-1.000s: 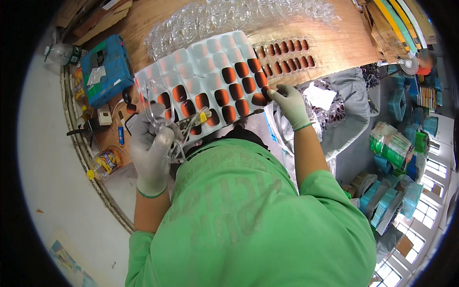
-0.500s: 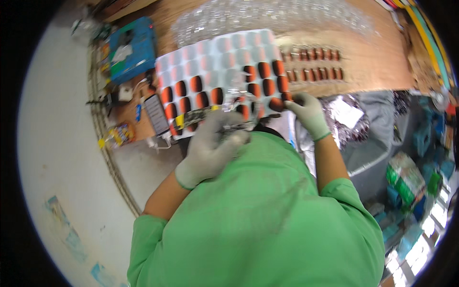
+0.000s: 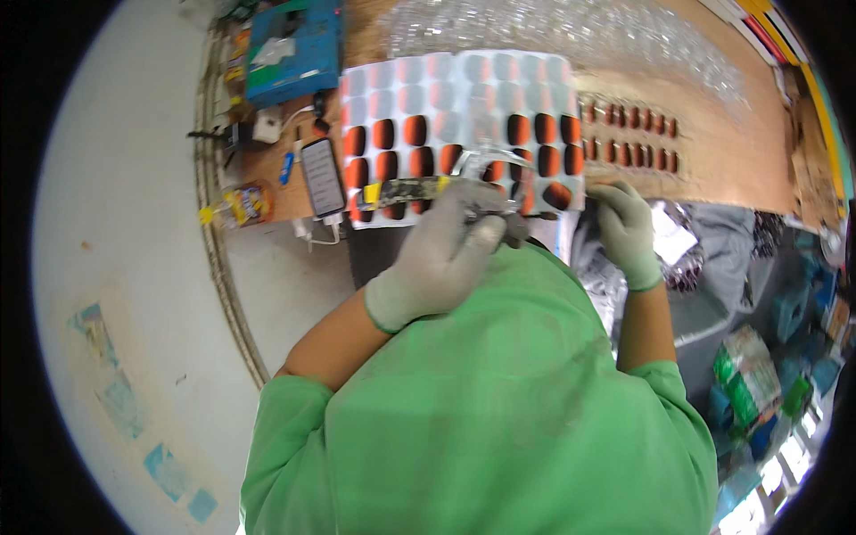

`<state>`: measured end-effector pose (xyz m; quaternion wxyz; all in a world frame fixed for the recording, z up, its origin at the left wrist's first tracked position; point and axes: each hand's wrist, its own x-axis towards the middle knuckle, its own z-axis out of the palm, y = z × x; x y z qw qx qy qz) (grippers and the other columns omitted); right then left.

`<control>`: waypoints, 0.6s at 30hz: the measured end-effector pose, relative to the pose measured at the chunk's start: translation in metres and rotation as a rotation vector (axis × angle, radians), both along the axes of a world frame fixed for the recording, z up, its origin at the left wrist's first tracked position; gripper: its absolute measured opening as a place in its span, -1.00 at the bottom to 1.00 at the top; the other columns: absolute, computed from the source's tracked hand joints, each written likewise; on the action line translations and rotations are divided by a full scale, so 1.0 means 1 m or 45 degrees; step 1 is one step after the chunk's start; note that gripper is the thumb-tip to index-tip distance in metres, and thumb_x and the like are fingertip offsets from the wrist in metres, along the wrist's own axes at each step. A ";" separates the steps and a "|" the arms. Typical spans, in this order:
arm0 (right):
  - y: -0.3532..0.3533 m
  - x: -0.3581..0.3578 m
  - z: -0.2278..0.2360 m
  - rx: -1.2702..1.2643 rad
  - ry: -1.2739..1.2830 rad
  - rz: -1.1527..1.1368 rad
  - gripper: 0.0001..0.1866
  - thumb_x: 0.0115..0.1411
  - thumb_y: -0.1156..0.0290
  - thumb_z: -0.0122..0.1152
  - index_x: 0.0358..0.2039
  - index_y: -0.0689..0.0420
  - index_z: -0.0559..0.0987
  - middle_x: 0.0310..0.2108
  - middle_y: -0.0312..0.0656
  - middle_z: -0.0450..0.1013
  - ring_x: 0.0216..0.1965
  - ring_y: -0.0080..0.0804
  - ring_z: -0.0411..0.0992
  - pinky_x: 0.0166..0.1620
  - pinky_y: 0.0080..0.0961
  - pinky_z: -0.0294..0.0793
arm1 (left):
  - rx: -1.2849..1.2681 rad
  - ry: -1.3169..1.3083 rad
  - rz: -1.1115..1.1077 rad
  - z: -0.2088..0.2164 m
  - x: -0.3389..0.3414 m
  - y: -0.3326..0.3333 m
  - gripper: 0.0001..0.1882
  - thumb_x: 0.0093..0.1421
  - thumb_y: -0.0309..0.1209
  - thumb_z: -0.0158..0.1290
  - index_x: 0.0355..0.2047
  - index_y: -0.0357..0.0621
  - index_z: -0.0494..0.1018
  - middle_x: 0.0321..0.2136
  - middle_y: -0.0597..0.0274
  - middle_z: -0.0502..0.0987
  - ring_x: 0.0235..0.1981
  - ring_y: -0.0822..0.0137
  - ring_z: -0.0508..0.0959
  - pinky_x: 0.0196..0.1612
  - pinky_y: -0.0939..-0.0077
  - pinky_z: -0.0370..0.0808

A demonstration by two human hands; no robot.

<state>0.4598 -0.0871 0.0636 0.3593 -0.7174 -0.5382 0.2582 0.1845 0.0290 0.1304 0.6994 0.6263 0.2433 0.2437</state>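
My left hand [image 3: 441,254], in a light grey glove, is closed in front of the white sticker sheet [image 3: 437,100]. Rising from its fingers is a clear, shiny plastic piece [image 3: 489,160], whose exact kind I cannot make out. A camouflage-patterned strip [image 3: 406,190] with yellow ends lies beside that hand, across the sheet's lower part. Orange-and-black rounded stickers [image 3: 518,130] fill the lower rows; many places higher up show pale. My right hand [image 3: 627,230], also gloved, is at the table edge just right of the sheet, fingers curled; whatever they hold is hidden.
Two rows of reddish-brown pieces [image 3: 633,156] lie on the wooden table [image 3: 731,165], with clear bubbly plastic [image 3: 553,36] behind. At left are a phone [image 3: 323,176], a blue box [image 3: 294,53] and a yellow packet [image 3: 247,205]. Grey bags [image 3: 713,250] sit below the table's right side.
My right hand has come off the sheet's lower right corner, out to its right. The sheet now lies straighter in view, and the whole scene has shifted rightward as my head turned.
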 end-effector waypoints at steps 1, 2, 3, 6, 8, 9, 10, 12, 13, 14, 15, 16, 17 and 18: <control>0.003 -0.006 0.009 -0.122 -0.005 -0.055 -0.77 0.20 0.55 0.14 -0.15 0.24 0.65 -0.29 0.02 0.54 -0.25 -0.03 0.56 -0.12 -0.34 0.52 | 0.147 0.148 0.015 -0.010 -0.007 0.000 -0.82 0.43 -0.50 -0.19 -0.01 -0.25 0.17 -0.21 -0.04 0.56 -0.20 0.26 0.57 -0.04 0.26 0.51; 0.003 -0.013 0.005 -0.037 0.062 -0.135 -0.76 0.20 0.55 0.16 -0.13 0.25 0.64 -0.27 0.02 0.57 -0.24 -0.13 0.58 -0.08 -0.36 0.53 | -0.010 0.015 0.082 -0.005 -0.004 -0.003 -0.82 0.44 -0.48 -0.17 -0.01 -0.23 0.18 -0.22 -0.03 0.56 -0.23 0.28 0.56 -0.06 0.28 0.51; 0.004 -0.019 0.010 -0.039 0.265 -0.171 -0.73 0.22 0.55 0.18 -0.06 0.28 0.61 -0.24 -0.02 0.60 -0.23 -0.25 0.60 -0.06 -0.40 0.54 | -0.066 -0.004 0.151 -0.004 -0.003 -0.006 -0.81 0.43 -0.47 -0.17 0.00 -0.23 0.18 -0.23 -0.03 0.56 -0.23 0.29 0.56 -0.08 0.33 0.52; 0.009 -0.046 0.046 -0.004 1.129 -0.242 -0.67 0.22 0.62 0.20 0.01 0.32 0.56 -0.09 -0.11 0.57 -0.08 -0.45 0.54 0.02 -0.47 0.53 | -0.054 0.156 0.241 -0.002 0.000 0.000 -0.71 0.35 -0.55 -0.07 0.04 -0.26 0.17 -0.18 -0.02 0.53 -0.22 0.35 0.54 -0.09 0.41 0.52; 0.013 -0.061 0.066 -0.001 0.954 -0.032 -0.67 0.21 0.60 0.23 0.01 0.32 0.56 -0.07 -0.12 0.55 -0.09 -0.48 0.54 0.02 -0.49 0.53 | -0.027 0.246 0.194 0.000 0.005 0.002 -0.54 0.25 -0.55 0.11 0.09 -0.29 0.18 -0.16 0.05 0.51 -0.18 0.38 0.52 -0.06 0.43 0.52; 0.017 -0.070 0.075 -0.019 0.983 -0.020 -0.67 0.21 0.60 0.25 0.01 0.32 0.56 -0.07 -0.13 0.55 -0.09 -0.48 0.54 0.02 -0.49 0.53 | 0.008 0.277 0.149 0.005 0.007 0.003 -0.50 0.23 -0.54 0.15 0.10 -0.29 0.19 -0.16 0.08 0.50 -0.17 0.39 0.52 -0.05 0.44 0.51; 0.018 -0.080 0.081 -0.039 1.006 -0.016 -0.67 0.21 0.59 0.26 0.00 0.32 0.56 -0.07 -0.14 0.55 -0.09 -0.47 0.54 0.02 -0.49 0.54 | 0.039 0.302 0.096 0.007 0.008 0.004 -0.47 0.21 -0.53 0.19 0.11 -0.29 0.19 -0.15 0.10 0.50 -0.16 0.40 0.52 -0.03 0.44 0.51; 0.020 -0.085 0.081 -0.102 1.057 -0.072 -0.69 0.22 0.56 0.26 -0.01 0.33 0.56 -0.11 -0.17 0.55 -0.15 -0.50 0.55 -0.06 -0.54 0.55 | 0.054 0.370 0.092 0.002 0.004 0.007 -0.41 0.15 -0.52 0.25 0.12 -0.28 0.22 -0.11 0.15 0.47 -0.12 0.40 0.50 0.01 0.44 0.47; 0.020 -0.081 0.079 -0.142 1.150 -0.095 -0.69 0.23 0.55 0.26 -0.01 0.33 0.56 -0.12 -0.18 0.55 -0.17 -0.51 0.55 -0.09 -0.55 0.56 | 0.079 0.409 0.115 0.003 0.002 0.007 -0.42 0.15 -0.52 0.25 0.12 -0.28 0.23 -0.11 0.16 0.47 -0.11 0.40 0.49 0.02 0.43 0.46; 0.021 -0.075 0.075 -0.182 1.242 -0.118 -0.69 0.23 0.54 0.26 -0.01 0.34 0.56 -0.12 -0.18 0.55 -0.18 -0.52 0.56 -0.11 -0.57 0.56 | 0.103 0.448 0.139 0.003 0.000 0.008 -0.43 0.15 -0.53 0.25 0.11 -0.28 0.24 -0.10 0.17 0.46 -0.10 0.40 0.48 0.02 0.43 0.45; 0.020 -0.069 0.059 -0.100 1.226 -0.234 -0.71 0.25 0.52 0.25 -0.03 0.35 0.57 -0.17 -0.22 0.55 -0.25 -0.58 0.55 -0.20 -0.59 0.55 | 0.080 0.406 0.173 0.000 -0.002 0.008 -0.46 0.16 -0.54 0.23 0.11 -0.27 0.26 -0.09 0.18 0.46 -0.10 0.41 0.48 0.03 0.45 0.45; 0.019 -0.062 0.033 -0.022 0.842 -0.352 -0.70 0.23 0.46 0.27 -0.03 0.29 0.59 -0.23 -0.17 0.56 -0.34 -0.48 0.56 -0.23 -0.52 0.57 | 0.063 0.393 0.177 -0.002 -0.002 0.009 -0.46 0.17 -0.54 0.23 0.11 -0.28 0.26 -0.09 0.18 0.46 -0.10 0.41 0.47 0.03 0.45 0.45; 0.021 -0.048 0.023 -0.142 0.380 -0.285 -0.67 0.20 0.41 0.29 -0.04 0.25 0.60 -0.23 -0.11 0.55 -0.34 -0.36 0.57 -0.20 -0.43 0.57 | 0.042 0.392 0.197 -0.002 -0.003 0.009 -0.47 0.17 -0.53 0.23 0.11 -0.28 0.26 -0.09 0.17 0.46 -0.09 0.41 0.47 0.03 0.45 0.45; 0.021 -0.039 0.018 -0.252 -0.086 -0.218 -0.65 0.17 0.37 0.30 -0.04 0.21 0.61 -0.23 -0.04 0.54 -0.33 -0.24 0.57 -0.18 -0.33 0.58 | 0.024 0.386 0.210 -0.002 -0.003 0.010 -0.47 0.18 -0.53 0.23 0.11 -0.28 0.27 -0.09 0.17 0.46 -0.09 0.41 0.47 0.03 0.45 0.45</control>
